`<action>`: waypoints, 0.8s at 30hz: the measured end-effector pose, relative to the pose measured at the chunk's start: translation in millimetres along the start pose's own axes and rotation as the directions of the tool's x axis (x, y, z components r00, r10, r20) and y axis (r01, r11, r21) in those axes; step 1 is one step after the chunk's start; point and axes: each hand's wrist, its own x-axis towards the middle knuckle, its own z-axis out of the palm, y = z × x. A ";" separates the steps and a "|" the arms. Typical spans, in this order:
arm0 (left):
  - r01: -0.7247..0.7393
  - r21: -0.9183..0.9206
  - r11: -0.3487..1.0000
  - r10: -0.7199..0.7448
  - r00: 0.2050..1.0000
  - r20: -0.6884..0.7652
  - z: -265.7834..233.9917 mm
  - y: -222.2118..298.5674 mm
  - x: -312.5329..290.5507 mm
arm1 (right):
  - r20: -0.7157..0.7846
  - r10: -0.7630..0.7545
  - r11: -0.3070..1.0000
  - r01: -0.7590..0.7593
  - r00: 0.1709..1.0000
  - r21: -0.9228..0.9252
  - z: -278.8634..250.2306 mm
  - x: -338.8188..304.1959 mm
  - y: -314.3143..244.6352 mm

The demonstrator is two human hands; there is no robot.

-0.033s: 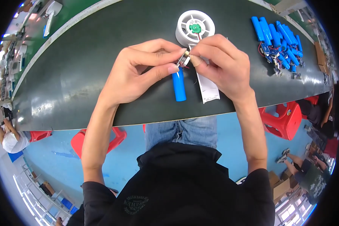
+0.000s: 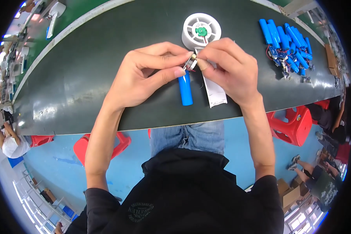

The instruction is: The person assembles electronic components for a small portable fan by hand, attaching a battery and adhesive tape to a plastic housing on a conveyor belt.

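In front of me, my left hand [image 2: 146, 72] is closed, pinching a small circuit board [image 2: 189, 64] between thumb and index finger. My right hand [image 2: 232, 66] is closed too, its thumb and fingertips gripping the board's white connector end; any wire plug there is too small to make out. Just below the board a blue cylindrical battery [image 2: 186, 91] lies on the table, and its top end is hidden at my left fingertips. Behind my hands is a round white fan housing [image 2: 186, 39] with spokes and a green centre. Its white handle shell [image 2: 215, 93] runs toward me, partly covered by my right hand.
A pile of blue batteries with circuit boards [image 2: 290, 43] lies on the dark table [image 2: 74, 85] at the far right, near a cardboard piece [image 2: 331, 60]. Red stools [image 2: 288, 124] stand beyond the table's near edge. Other people sit at both sides.
The fan housing has shifted very slightly toward me. Both hands keep the same grip on the board, the right one moving barely.
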 end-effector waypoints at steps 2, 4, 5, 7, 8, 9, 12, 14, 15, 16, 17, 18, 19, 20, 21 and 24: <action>0.025 -0.049 0.998 -0.025 1.000 -0.006 -0.2 -1.7 -1.3 | -0.024 -0.056 0.998 0.055 0.998 -0.041 1.2 -1.6 -0.7; 0.035 -0.066 0.997 -0.036 0.999 -0.009 -2.2 -5.4 -1.6 | -0.029 0.028 0.997 -0.030 0.999 -0.072 2.7 -2.5 -4.9; 0.060 -0.114 0.992 -0.061 0.998 -0.010 -2.1 -9.7 -2.6 | -0.015 0.050 0.996 -0.051 0.999 -0.071 1.5 -5.3 -6.7; 0.050 -0.146 0.988 -0.049 0.999 0.011 -5.0 -8.5 -0.7 | -0.064 0.185 0.981 -0.188 0.981 -0.041 -6.7 -6.1 -22.2; 0.022 -0.134 0.991 -0.021 1.000 0.013 -6.4 -1.7 -0.4 | -0.100 0.331 0.943 -0.332 0.938 0.006 -12.2 -5.5 -33.5; 0.042 -0.134 0.990 -0.041 0.999 0.007 -4.9 -3.0 0.5 | -0.088 0.427 0.903 -0.429 0.900 0.001 -15.9 -13.5 -34.4; 0.067 -0.117 0.991 -0.067 0.998 0.007 -4.7 -6.8 1.8 | 0.023 0.758 0.639 -0.749 0.652 0.175 -20.6 -28.7 -43.9; 0.056 -0.132 0.990 -0.057 0.998 -0.002 -5.6 -7.9 1.4 | 0.093 0.795 0.574 -0.792 0.600 0.205 -22.7 -32.6 -49.2; 0.067 -0.112 0.991 -0.069 0.998 -0.011 -4.8 -8.0 1.1 | 0.200 0.843 0.439 -0.853 0.500 0.282 -25.5 -33.0 -54.9; 0.059 -0.110 0.992 -0.060 0.998 -0.008 -3.4 -5.7 0.6 | 0.314 0.862 0.290 -0.895 0.398 0.340 -27.5 -32.9 -58.9; 0.007 0.127 0.992 -0.001 0.999 -0.048 -1.5 -0.7 -0.2 | 0.370 0.855 0.226 -0.903 0.364 0.365 -28.1 -33.0 -60.4; -0.040 0.356 0.934 0.070 0.995 -0.073 2.6 5.0 -1.0 | 0.362 0.855 0.237 -0.900 0.372 0.366 -29.5 -33.9 -60.4; 0.160 0.468 0.869 -0.096 0.983 -0.156 12.0 16.5 -4.3 | 0.378 0.844 0.212 -0.885 0.380 0.415 -29.5 -34.1 -59.9; 0.163 0.618 0.769 -0.064 0.982 -0.180 20.9 16.7 -8.2 | 0.395 0.832 0.187 -0.867 0.390 0.462 -29.0 -32.8 -57.7; 0.205 0.644 0.737 -0.101 0.975 -0.196 29.2 15.8 -10.2 | 0.379 0.832 0.208 -0.860 0.406 0.466 -28.2 -30.4 -55.2; 0.343 0.549 0.762 -0.240 0.937 -0.252 37.8 17.7 2.4 | 0.342 0.826 0.278 -0.851 0.449 0.446 -23.9 -10.6 -45.1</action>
